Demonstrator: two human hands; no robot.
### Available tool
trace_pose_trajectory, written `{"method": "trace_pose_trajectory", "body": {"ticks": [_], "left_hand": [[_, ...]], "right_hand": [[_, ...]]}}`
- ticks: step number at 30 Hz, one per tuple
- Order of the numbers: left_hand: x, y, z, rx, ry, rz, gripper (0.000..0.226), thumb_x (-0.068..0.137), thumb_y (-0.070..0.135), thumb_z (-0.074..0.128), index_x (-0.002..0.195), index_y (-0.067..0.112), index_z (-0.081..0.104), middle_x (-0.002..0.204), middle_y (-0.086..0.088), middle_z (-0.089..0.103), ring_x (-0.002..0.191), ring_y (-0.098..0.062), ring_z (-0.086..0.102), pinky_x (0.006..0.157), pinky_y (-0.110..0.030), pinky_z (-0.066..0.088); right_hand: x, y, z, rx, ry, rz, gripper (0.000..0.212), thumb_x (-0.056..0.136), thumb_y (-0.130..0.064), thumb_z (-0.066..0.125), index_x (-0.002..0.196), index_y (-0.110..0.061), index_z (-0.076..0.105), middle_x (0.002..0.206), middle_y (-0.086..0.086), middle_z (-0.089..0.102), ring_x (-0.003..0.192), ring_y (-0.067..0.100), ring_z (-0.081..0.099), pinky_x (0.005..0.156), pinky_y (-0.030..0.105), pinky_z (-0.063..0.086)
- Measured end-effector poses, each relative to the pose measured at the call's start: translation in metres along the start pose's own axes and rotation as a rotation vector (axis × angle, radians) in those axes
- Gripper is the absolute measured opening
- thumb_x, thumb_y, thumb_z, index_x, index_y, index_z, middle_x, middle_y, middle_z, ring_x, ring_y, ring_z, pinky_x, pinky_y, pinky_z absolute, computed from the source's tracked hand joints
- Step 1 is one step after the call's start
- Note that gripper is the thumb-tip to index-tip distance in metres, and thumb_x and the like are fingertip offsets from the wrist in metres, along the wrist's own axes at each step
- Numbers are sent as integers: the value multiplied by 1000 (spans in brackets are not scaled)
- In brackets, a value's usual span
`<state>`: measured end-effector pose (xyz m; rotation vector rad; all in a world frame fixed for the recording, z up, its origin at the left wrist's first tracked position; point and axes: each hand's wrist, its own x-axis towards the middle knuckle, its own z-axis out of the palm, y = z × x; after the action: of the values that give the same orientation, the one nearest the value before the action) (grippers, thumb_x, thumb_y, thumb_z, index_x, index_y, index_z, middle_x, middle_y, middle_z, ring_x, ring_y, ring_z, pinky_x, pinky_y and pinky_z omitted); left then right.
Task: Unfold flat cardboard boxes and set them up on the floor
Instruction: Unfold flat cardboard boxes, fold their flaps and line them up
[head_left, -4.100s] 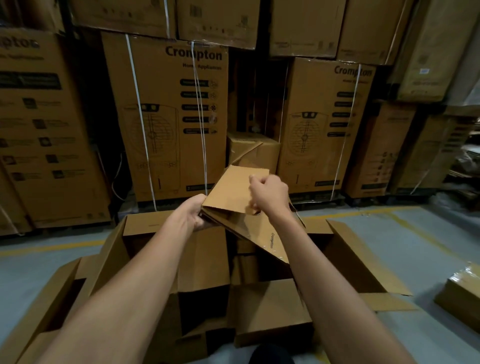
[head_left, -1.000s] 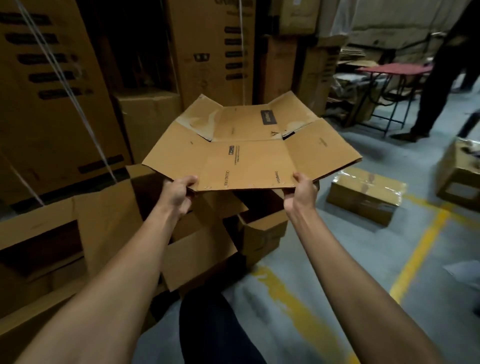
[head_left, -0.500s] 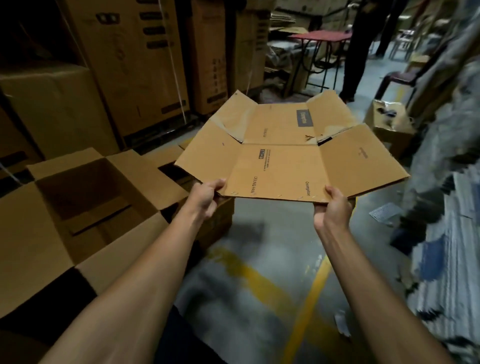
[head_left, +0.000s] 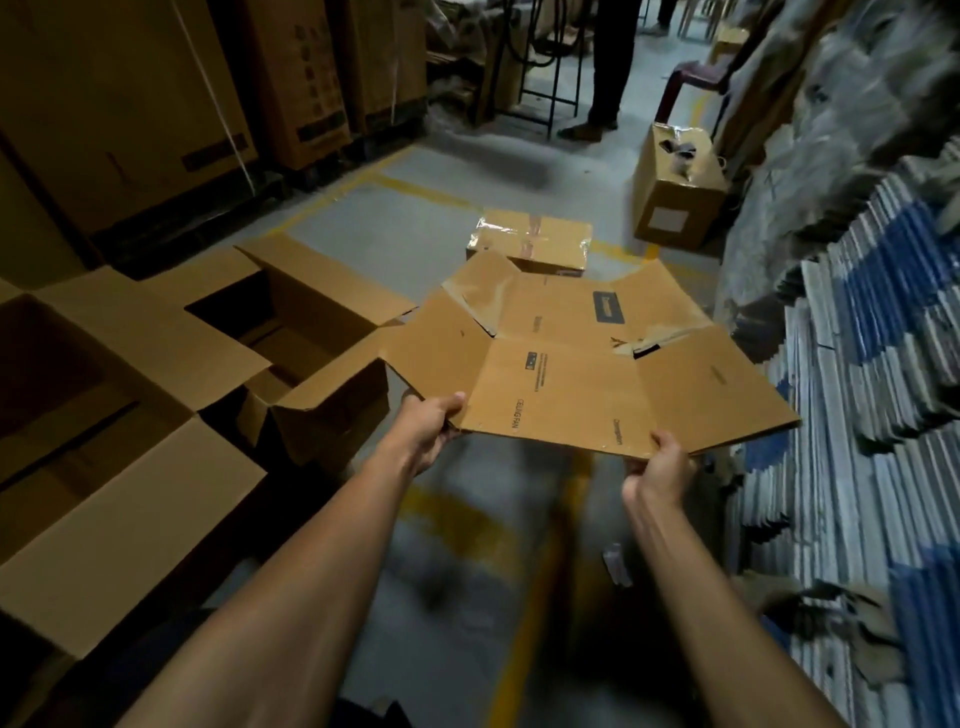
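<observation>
Cardboard, printed side up: the flat box (head_left: 571, 364) carries "CEILING FAN" near the left hand (head_left: 426, 431) and a small word near the right hand (head_left: 657, 470) that looks like "Crompton", though it is too small to be sure. A dark label sits on the far panel and a fine block of print on the near one, neither readable.

Both hands grip the box by its near edge, thumbs on top and fingers curled beneath, left at the near left corner, right further along the same edge. It hangs in the air, roughly level, its long axis running from hand to hand and on past the right hand; four flaps spread outward, two far and two at the sides.

Left of the left hand stand two open boxes, a large one (head_left: 104, 467) close by and a smaller one (head_left: 311, 364) just beside that hand. Beyond the held box lie a taped box (head_left: 530, 244) and a torn box (head_left: 675, 192). Right of the right hand rises a stack (head_left: 857, 415) of blue-and-white sheets.
</observation>
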<state>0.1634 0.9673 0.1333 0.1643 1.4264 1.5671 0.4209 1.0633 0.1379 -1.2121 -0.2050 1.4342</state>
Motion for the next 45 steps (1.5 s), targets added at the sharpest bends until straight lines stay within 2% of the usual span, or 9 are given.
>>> {"method": "trace_pose_trajectory", "body": {"ticks": [10, 20, 25, 27, 30, 34, 39, 43, 45], "left_hand": [[31, -64, 5, 117, 22, -116, 18, 101, 0, 64, 113, 13, 60, 118, -16, 69, 104, -35, 70, 83, -54, 62], [47, -105, -26, 88, 214, -377, 27, 103, -4, 58, 129, 3, 56, 101, -17, 71, 76, -26, 69, 45, -40, 58], [46, -124, -43, 148, 233, -468, 34, 101, -10, 31, 107, 8, 59, 65, -11, 68, 54, -22, 67, 48, -40, 61], [47, -127, -49, 152, 256, -482, 30, 102, -8, 31, 97, 6, 57, 75, -16, 67, 61, -24, 65, 40, -37, 58], [50, -127, -55, 153, 249, -497, 19, 104, -4, 36, 102, 2, 55, 106, -23, 59, 86, -32, 64, 72, -48, 65], [50, -126, -57, 146, 220, -525, 19, 106, 0, 37, 116, 3, 53, 116, -25, 53, 96, -35, 62, 102, -55, 56], [39, -125, -60, 138, 244, -608, 18, 108, 4, 35, 104, 7, 52, 103, -19, 46, 81, -27, 50, 89, -47, 56], [35, -128, -67, 175, 235, -625, 23, 109, 5, 35, 90, 7, 47, 102, -18, 43, 70, -23, 37, 83, -36, 57], [36, -132, -73, 188, 231, -588, 18, 108, 6, 36, 101, 7, 53, 123, -20, 39, 74, -23, 37, 103, -43, 50]], "right_hand": [[40, 42, -63, -143, 164, 30, 39, 99, -1, 58, 132, -15, 43, 110, 3, 64, 96, 13, 64, 87, 34, 55], [42, 101, -127, -263, 94, 139, 36, 100, -1, 65, 131, -19, 61, 122, 2, 70, 118, 25, 65, 107, 47, 51], [37, 122, -145, -286, 76, 311, 32, 106, -10, 59, 137, -12, 54, 135, 15, 64, 122, 31, 61, 113, 61, 44], [37, 129, -146, -266, 78, 374, 40, 108, -17, 55, 147, -11, 48, 135, 15, 63, 128, 36, 57, 114, 64, 43], [39, 138, -143, -240, 124, 506, 35, 110, -24, 52, 143, -12, 50, 126, 16, 64, 136, 39, 52, 115, 61, 43], [41, 150, -137, -185, 187, 588, 20, 111, -17, 51, 126, -5, 54, 145, 21, 58, 141, 38, 50, 118, 57, 40], [38, 161, -141, -148, 253, 673, 32, 110, -8, 47, 142, -6, 52, 147, 21, 56, 142, 42, 47, 117, 62, 39], [36, 171, -145, -136, 278, 811, 51, 113, -27, 45, 156, -3, 36, 157, 29, 41, 145, 52, 39, 116, 66, 38], [37, 175, -138, -148, 264, 806, 57, 115, -31, 37, 160, 3, 27, 161, 32, 34, 147, 51, 37, 119, 61, 35]]}}
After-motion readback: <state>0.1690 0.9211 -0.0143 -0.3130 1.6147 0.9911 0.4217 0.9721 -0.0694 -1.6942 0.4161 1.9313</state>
